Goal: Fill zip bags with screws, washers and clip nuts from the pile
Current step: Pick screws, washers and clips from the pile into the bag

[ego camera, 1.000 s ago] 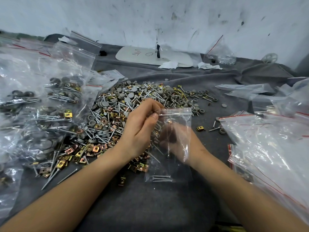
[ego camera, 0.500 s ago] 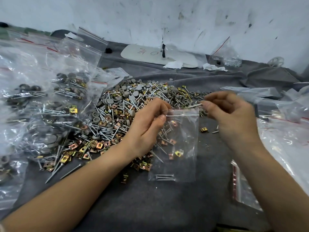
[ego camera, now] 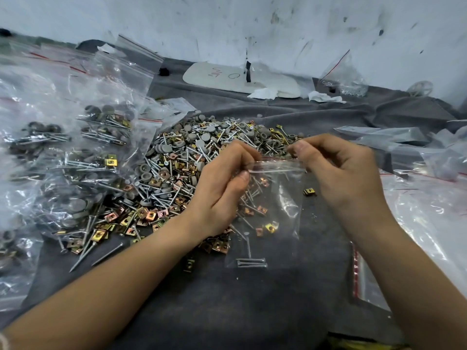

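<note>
Nearest, a dark grey cloth (ego camera: 227,306) covers the work surface. Two bare forearms reach over it. One small clear plastic zip bag (ego camera: 275,213) hangs upright between the hands, its bottom edge on the cloth. Two long silver screws (ego camera: 251,262) lie side by side in its bottom. Whether the brass pieces seen through its wall are inside it, I cannot tell.

The left hand (ego camera: 222,195) pinches the left end of the bag's mouth between thumb and curled fingers. The right hand (ego camera: 346,180) is curled at the right end, its fingertips nipping the rim.

At three o'clock of the bag, one loose brass clip nut (ego camera: 309,192) lies on the cloth. At eight o'clock, two loose long nails (ego camera: 83,258) lie side by side.

From nine to twelve o'clock spreads the pile of silver screws, grey round washers and brass clip nuts (ego camera: 182,162), too many to count. At nine o'clock, beyond it, lie several filled clear bags (ego camera: 83,152). At three o'clock lie empty clear bags with red strips (ego camera: 429,213).

Farthest, at twelve o'clock by the white wall, lies one white oval board (ego camera: 227,78), with two crumpled white papers (ego camera: 262,93) beside it.
</note>
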Available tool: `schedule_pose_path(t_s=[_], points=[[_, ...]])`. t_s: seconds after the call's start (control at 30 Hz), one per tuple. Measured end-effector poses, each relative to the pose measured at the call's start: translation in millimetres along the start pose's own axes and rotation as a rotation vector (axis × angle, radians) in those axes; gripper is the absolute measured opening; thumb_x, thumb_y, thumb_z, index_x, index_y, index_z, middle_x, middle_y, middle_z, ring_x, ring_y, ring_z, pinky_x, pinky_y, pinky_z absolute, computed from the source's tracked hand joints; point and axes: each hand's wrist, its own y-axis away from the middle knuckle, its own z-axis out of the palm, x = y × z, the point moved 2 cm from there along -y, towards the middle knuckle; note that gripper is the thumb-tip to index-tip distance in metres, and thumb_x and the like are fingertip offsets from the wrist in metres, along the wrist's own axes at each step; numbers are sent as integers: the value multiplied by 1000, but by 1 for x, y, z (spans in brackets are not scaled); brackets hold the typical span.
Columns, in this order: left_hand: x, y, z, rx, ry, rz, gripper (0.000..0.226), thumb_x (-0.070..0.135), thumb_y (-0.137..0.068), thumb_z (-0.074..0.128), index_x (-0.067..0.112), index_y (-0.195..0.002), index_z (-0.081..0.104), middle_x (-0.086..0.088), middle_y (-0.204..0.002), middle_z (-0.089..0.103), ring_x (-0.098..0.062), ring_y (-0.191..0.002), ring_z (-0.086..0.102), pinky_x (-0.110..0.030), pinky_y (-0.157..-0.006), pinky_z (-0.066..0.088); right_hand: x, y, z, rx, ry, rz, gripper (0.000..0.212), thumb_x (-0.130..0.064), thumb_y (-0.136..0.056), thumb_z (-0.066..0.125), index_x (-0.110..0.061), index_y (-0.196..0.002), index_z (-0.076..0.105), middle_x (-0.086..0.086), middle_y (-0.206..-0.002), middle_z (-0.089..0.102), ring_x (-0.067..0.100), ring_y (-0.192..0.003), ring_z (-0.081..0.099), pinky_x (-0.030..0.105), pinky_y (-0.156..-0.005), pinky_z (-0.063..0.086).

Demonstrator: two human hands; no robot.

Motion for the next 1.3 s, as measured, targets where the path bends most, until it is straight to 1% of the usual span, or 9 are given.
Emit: schedule_pose_path(t_s=[0.1, 0.17, 0.27, 0.33, 0.43, 0.73, 0.9, 1.03, 1.3], points=[[2, -1, -2, 32, 8, 5, 9, 14, -84, 36, 10, -83, 44, -14, -86, 53, -25, -76, 49, -33, -64, 39, 23, -3, 6, -83, -29, 228, 20, -26, -92, 59, -19, -78, 71, 2, -78, 72, 13, -74, 63, 41, -76, 53], [2, -1, -3, 50, -4, 7, 9, 14, -84, 36, 11, -83, 44, -13, -85, 53, -28, -76, 48, -39, -63, 40, 36, -1, 15, -184, -18, 337, 18, -23, -90, 62, -22, -74, 69, 2, -77, 71, 19, -78, 65, 48, -82, 51], [2, -1, -3, 71, -25, -18, 10, 16, -83, 35, 10, -83, 44, -9, -87, 54, -28, -75, 49, -42, -61, 40, 48, 8, 32, -415, 221, 357, 6, -23, -83, 72, -20, -78, 69, 2, -81, 71, 23, -81, 67, 42, -81, 54], [2, 0, -4, 78, -30, -27, 10, 16, -83, 35, 10, -83, 43, -8, -88, 54, -27, -75, 48, -40, -61, 40, 51, 13, 45, -543, 341, 330, 15, -28, -79, 75, -15, -77, 69, 1, -76, 69, 22, -76, 65, 33, -70, 52], [2, -1, -3, 78, -25, -24, 11, 17, -83, 35, 10, -83, 43, -12, -85, 53, -29, -73, 47, -41, -60, 38, 47, 15, 57, -592, 488, 278, 15, -31, -78, 76, -23, -73, 63, -8, -70, 61, 14, -73, 61, 23, -65, 41], [-1, 0, -4, 90, -23, -52, 12, 18, -85, 35, 10, -84, 44, -9, -85, 53, -26, -72, 48, -36, -60, 39, 40, 19, 57, -580, 432, 247, 12, -16, -81, 69, -15, -75, 58, 7, -83, 65, 25, -80, 63, 38, -76, 53], [-2, 0, 0, 40, -39, -58, 15, 16, -86, 35, 7, -82, 46, -19, -81, 53, -29, -70, 47, -39, -59, 38, 30, 2, 15, -227, 147, 272, 15, -11, -83, 70, -25, -80, 63, -5, -82, 68, 12, -77, 63, 26, -72, 48], [-2, -1, 1, -35, -67, -52, 19, 15, -86, 36, 1, -79, 47, -21, -81, 53, -15, -71, 45, -20, -63, 35, -2, -2, -16, 54, -42, -9, 23, -9, -83, 70, -32, -78, 68, -15, -74, 69, -1, -70, 62, 9, -64, 46], [1, 1, 0, -62, -100, 39, 20, 14, -87, 37, 1, -77, 48, -15, -83, 51, -14, -76, 45, -19, -69, 35, -24, 9, 10, -240, 301, -253, 17, -7, -85, 66, -19, -96, 72, -8, -91, 66, 10, -93, 55, 19, -82, 42]])
